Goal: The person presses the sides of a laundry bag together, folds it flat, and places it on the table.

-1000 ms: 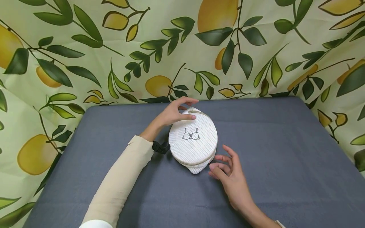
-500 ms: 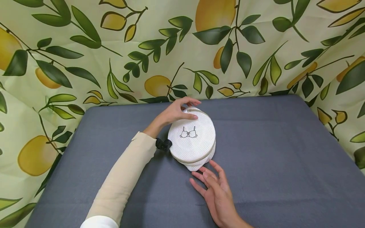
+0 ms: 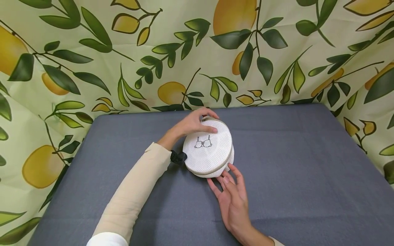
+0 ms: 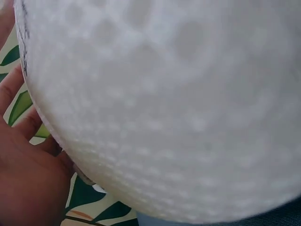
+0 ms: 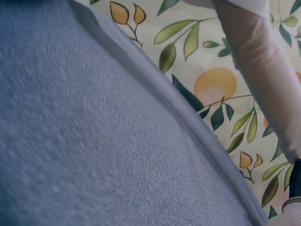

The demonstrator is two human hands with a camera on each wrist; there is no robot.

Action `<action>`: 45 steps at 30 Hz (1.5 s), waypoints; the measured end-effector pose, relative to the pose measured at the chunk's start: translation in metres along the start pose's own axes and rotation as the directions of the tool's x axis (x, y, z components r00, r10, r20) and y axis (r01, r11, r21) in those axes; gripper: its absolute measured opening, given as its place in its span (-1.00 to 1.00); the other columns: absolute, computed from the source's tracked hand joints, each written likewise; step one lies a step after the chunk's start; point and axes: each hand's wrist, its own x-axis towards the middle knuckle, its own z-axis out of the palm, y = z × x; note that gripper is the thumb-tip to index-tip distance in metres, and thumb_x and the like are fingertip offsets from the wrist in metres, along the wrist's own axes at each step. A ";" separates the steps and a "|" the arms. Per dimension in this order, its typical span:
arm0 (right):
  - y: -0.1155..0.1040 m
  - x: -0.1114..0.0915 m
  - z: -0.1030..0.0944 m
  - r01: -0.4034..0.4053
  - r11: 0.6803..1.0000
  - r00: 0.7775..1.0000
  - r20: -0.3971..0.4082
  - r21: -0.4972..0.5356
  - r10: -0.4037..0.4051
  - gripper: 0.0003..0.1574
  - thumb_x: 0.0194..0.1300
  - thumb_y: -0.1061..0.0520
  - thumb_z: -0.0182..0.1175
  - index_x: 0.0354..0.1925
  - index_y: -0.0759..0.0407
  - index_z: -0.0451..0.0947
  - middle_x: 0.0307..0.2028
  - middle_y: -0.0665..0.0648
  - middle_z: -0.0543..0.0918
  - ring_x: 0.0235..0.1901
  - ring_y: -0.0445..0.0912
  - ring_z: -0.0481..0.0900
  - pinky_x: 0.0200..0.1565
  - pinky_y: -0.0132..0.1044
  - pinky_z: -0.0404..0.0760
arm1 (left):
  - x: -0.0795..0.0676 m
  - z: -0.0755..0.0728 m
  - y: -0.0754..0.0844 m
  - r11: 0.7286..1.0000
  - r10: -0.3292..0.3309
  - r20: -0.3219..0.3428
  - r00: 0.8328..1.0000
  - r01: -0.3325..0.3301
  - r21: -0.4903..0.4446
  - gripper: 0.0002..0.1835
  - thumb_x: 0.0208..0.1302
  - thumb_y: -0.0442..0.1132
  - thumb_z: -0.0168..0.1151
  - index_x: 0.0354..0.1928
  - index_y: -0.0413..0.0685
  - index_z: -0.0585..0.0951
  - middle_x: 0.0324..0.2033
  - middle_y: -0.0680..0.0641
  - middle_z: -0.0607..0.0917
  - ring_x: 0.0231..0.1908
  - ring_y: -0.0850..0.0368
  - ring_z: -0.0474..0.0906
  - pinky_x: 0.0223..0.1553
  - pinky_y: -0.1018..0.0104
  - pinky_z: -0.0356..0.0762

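A round white mesh bra laundry bag (image 3: 212, 159), with a small bra drawing on its lid, is tilted over the grey table. My left hand (image 3: 197, 123) grips its far rim, thumb on the lid and fingers over the back edge near the zipper (image 3: 210, 119). At the near right side, my right hand (image 3: 235, 201) touches the lower edge with spread, mostly straight fingers, its thumb off the lid. In the left wrist view the bag's mesh (image 4: 164, 117) fills most of the picture, with my left palm (image 4: 33, 174) beside it. Only a sliver of bag shows in the right wrist view.
The grey cloth-covered table (image 3: 307, 171) extends on both sides of the bag. A lemon-print curtain (image 3: 123, 68) hangs behind its back edge and around the sides. A black band (image 3: 178, 157) is on my left wrist, below a beige sleeve (image 3: 132, 194).
My right hand has moved left and under the bag's near edge, its fingers now touching it. The bag's pointed lower flap is no longer visible. My left hand keeps its grip, slightly further right.
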 end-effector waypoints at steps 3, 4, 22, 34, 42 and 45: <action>0.005 0.006 0.002 0.044 0.999 0.999 -0.008 -0.023 -0.044 -0.35 0.41 0.36 -0.14 0.37 0.18 -0.08 0.17 0.36 0.23 0.18 0.10 0.31 0.15 0.05 0.40 | 0.001 0.002 0.002 1.000 -0.012 0.029 0.999 0.011 0.022 -0.50 0.01 -0.07 0.50 0.03 0.07 0.61 -0.02 0.09 0.53 0.02 0.25 0.38 0.14 0.23 0.27; 0.007 0.007 0.002 0.066 0.997 0.998 -0.001 -0.027 -0.066 -0.30 0.40 0.39 -0.13 0.40 0.15 -0.10 0.19 0.37 0.21 0.18 0.11 0.31 0.13 0.03 0.42 | 0.001 0.002 0.002 0.999 -0.014 0.039 0.999 0.013 0.030 -0.50 0.00 -0.06 0.51 0.04 0.07 0.61 -0.03 0.08 0.53 0.02 0.24 0.38 0.13 0.23 0.28; 0.024 0.028 0.007 0.204 0.975 0.979 0.005 -0.089 -0.204 -0.19 0.26 0.52 0.06 0.41 0.32 0.05 0.23 0.33 0.21 -0.13 -0.10 0.42 -0.28 -0.45 0.52 | 0.004 0.004 0.000 0.999 -0.044 0.113 0.993 0.044 0.006 -0.50 0.02 -0.12 0.50 0.05 0.03 0.61 -0.03 0.10 0.57 0.03 0.14 0.41 0.10 0.24 0.32; 0.025 0.033 0.003 0.172 0.984 0.985 0.000 -0.035 -0.172 -0.17 0.28 0.50 0.05 0.42 0.27 0.00 0.33 0.35 0.11 0.16 0.09 0.33 -0.05 -0.26 0.55 | 0.001 -0.003 -0.006 0.985 -0.107 0.143 0.984 0.125 -0.122 -0.51 0.03 -0.23 0.49 0.07 -0.01 0.62 -0.03 0.03 0.60 -0.07 0.03 0.48 -0.07 0.21 0.43; 0.028 0.035 0.002 0.177 0.984 0.984 -0.016 -0.034 -0.177 -0.14 0.24 0.51 0.10 0.42 0.28 0.03 0.26 0.35 0.18 -0.25 -0.11 0.39 -0.39 -0.44 0.46 | 0.001 -0.008 -0.013 0.931 -0.144 0.229 0.963 0.210 -0.299 -0.48 0.08 -0.41 0.41 0.15 -0.18 0.56 0.07 -0.08 0.58 0.06 0.00 0.46 -0.02 0.22 0.45; 0.029 0.036 0.002 0.180 0.983 0.983 -0.014 -0.040 -0.181 -0.15 0.24 0.52 0.08 0.42 0.27 0.03 0.27 0.35 0.17 -0.24 -0.11 0.41 -0.39 -0.43 0.48 | 0.002 -0.008 -0.018 0.898 -0.146 0.267 0.953 0.241 -0.367 -0.45 0.10 -0.46 0.36 0.19 -0.23 0.51 0.14 -0.10 0.54 0.12 0.01 0.42 0.02 0.21 0.45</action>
